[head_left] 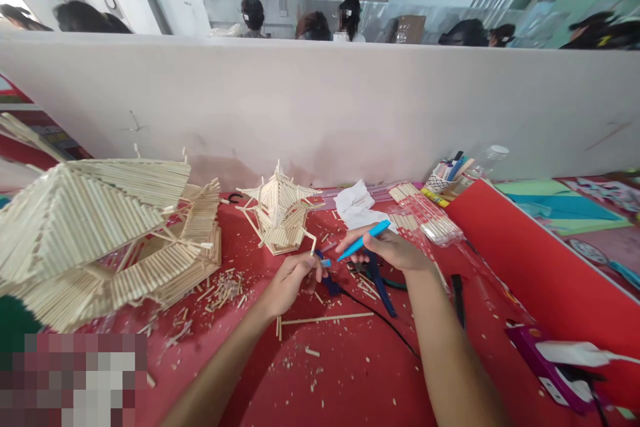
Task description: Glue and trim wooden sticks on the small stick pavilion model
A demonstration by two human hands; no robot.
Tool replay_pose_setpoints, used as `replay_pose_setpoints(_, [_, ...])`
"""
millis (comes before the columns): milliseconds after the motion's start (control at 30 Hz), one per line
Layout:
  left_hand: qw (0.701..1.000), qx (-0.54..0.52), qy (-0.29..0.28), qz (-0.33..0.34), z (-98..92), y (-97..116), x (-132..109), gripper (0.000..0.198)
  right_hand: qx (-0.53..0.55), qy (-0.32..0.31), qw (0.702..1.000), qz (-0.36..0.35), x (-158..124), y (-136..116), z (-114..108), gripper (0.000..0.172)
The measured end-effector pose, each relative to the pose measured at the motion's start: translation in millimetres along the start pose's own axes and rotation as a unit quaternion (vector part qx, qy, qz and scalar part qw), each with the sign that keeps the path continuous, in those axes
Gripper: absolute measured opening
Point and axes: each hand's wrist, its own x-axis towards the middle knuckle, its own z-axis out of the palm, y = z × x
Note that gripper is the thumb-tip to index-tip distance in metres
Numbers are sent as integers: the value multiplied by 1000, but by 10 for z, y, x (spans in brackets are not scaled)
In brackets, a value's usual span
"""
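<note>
My right hand [390, 250] is closed round a blue marker [367, 239], its narrow end pointing down and left. My left hand [293, 281] is closed too, with a short blue cap [326, 263] at its fingertips. A thin, bent wooden stick [311, 236] rises from those fingers toward a small pavilion model [280, 217] of wooden sticks. Whether this stick joins the model, I cannot tell. Far to the left stands a larger stick-built pavilion [110, 227] with layered roofs.
Stick offcuts [227, 288] litter the red table [320, 387]. Blue-handled pliers [383, 290], a black cable and a long stick [327, 317] lie near my hands. Behind are white tissue [357, 203], bagged sticks [425, 210] and a pen cup [443, 177]. A red board [540, 280] stands right.
</note>
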Motion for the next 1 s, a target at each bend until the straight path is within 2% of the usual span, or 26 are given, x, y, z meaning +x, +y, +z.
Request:
replay_pose_setpoints(167, [999, -28, 4, 15, 12, -7, 2, 47, -49, 4, 999, 0, -2, -119, 16, 30])
replay_pose_setpoints(267, [999, -31, 1, 18, 17, 6, -2, 47, -55, 10, 998, 3, 15, -157, 32, 24])
replay_pose_setpoints(600, [999, -45, -5, 12, 31, 30, -7, 48, -50, 0, 999, -3, 55, -80, 55, 23])
replay_pose_setpoints(833, [999, -45, -9, 21, 31, 14, -11, 48, -38, -8, 999, -30, 82, 46, 49, 23])
replay_pose_setpoints(1000, [1000, -14, 6, 17, 18, -6, -8, 50, -32, -32, 997, -68, 116, 25, 77, 18])
